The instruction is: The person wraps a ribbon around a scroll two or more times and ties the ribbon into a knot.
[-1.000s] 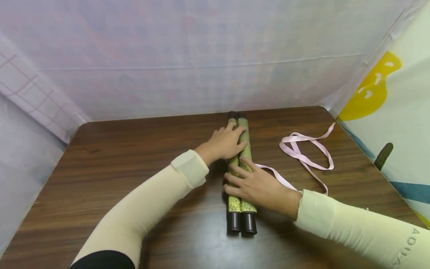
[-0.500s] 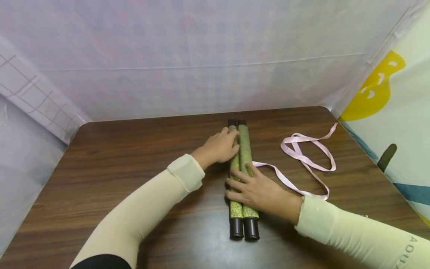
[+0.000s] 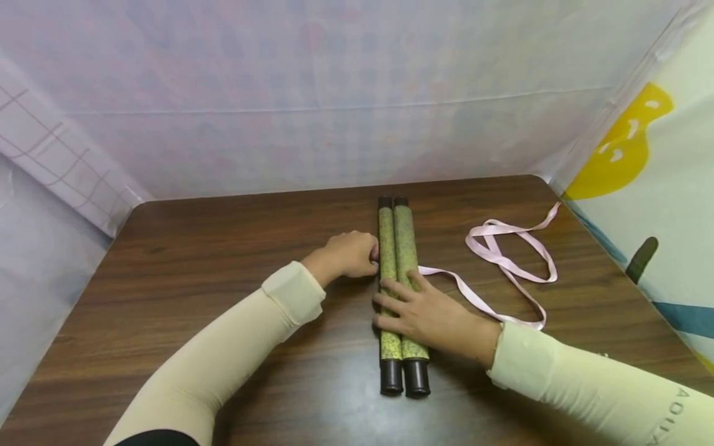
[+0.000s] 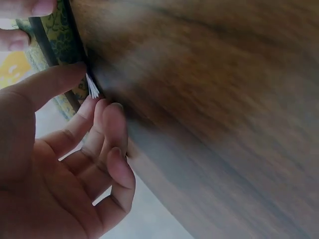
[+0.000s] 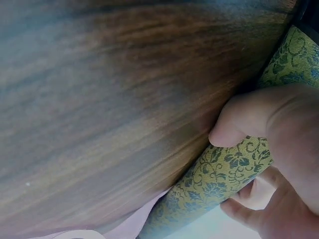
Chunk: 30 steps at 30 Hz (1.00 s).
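A rolled scroll (image 3: 405, 248) of green-gold patterned cloth lies as two side-by-side rolls with black end caps, pointing away from me on the brown table (image 3: 223, 248). My left hand (image 3: 357, 255) sits at the scroll's left side, fingers curled. In the left wrist view its thumb and forefinger (image 4: 99, 107) close on a small pale ribbon end (image 4: 92, 87) beside the scroll (image 4: 60, 40). My right hand (image 3: 429, 313) lies across both rolls nearer me, fingers fairly straight; its thumb (image 5: 249, 124) presses the cloth (image 5: 224, 174). A pink ribbon (image 3: 510, 263) runs from under the scroll out to the right.
The ribbon loops loosely over the right part of the table toward the far right corner. Pale plastic sheeting (image 3: 334, 93) walls the table at the back and left. A printed sheet with yellow and blue shapes (image 3: 641, 186) stands along the right edge.
My left hand has slid off the top of the scroll to its left side and curled its fingers. The right hand has stayed pressed on the rolls.
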Motion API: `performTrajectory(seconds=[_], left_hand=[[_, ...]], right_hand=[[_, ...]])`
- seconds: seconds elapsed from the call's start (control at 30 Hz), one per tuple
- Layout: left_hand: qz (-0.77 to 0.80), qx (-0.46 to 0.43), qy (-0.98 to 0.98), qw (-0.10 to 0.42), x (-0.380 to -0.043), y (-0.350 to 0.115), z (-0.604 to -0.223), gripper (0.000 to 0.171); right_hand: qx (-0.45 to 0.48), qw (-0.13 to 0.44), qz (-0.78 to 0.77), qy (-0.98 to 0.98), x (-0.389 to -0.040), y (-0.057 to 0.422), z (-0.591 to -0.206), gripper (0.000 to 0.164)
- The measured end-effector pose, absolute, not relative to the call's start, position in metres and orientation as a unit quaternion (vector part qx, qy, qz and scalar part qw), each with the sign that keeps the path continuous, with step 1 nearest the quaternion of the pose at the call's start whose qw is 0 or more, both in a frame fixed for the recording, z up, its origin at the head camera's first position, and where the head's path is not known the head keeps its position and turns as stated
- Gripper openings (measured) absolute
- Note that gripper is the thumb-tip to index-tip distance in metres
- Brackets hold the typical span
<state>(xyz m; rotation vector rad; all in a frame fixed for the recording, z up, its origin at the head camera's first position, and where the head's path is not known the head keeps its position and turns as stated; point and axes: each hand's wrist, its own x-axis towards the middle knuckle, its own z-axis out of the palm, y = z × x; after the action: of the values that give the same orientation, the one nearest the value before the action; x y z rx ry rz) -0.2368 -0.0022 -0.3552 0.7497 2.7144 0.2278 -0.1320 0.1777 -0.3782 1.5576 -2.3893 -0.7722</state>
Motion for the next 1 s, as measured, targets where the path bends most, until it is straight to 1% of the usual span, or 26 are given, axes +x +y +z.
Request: performTrajectory(seconds=[0.27, 0.43, 0.57, 0.67, 0.83, 1.0], left_hand=[[0.092, 0.251, 0.951, 0.153, -0.237, 0.001, -0.358, 0.009], [0.100, 0.247, 0.954, 0.138, -0.237, 0.003, -0.361, 0.024], [0.101, 0.242, 0.955, 0.135, -0.234, 0.001, -0.360, 0.031], [0.095, 0.236, 0.957, 0.138, -0.231, -0.002, -0.358, 0.028], [0.087, 0.231, 0.959, 0.137, -0.225, -0.012, -0.355, 0.016], [0.081, 0.233, 0.960, 0.131, -0.219, -0.022, -0.353, 0.014]], right_hand=[[0.529, 0.096, -0.249, -0.806, -0.133, 0.177, -0.380, 0.065], [0.527, 0.095, -0.252, -0.806, -0.132, 0.177, -0.379, 0.064], [0.526, 0.091, -0.253, -0.807, -0.132, 0.176, -0.379, 0.064], [0.529, 0.089, -0.254, -0.805, -0.132, 0.175, -0.378, 0.066], [0.532, 0.091, -0.253, -0.803, -0.132, 0.175, -0.378, 0.065], [0.530, 0.094, -0.252, -0.804, -0.133, 0.175, -0.378, 0.063]])
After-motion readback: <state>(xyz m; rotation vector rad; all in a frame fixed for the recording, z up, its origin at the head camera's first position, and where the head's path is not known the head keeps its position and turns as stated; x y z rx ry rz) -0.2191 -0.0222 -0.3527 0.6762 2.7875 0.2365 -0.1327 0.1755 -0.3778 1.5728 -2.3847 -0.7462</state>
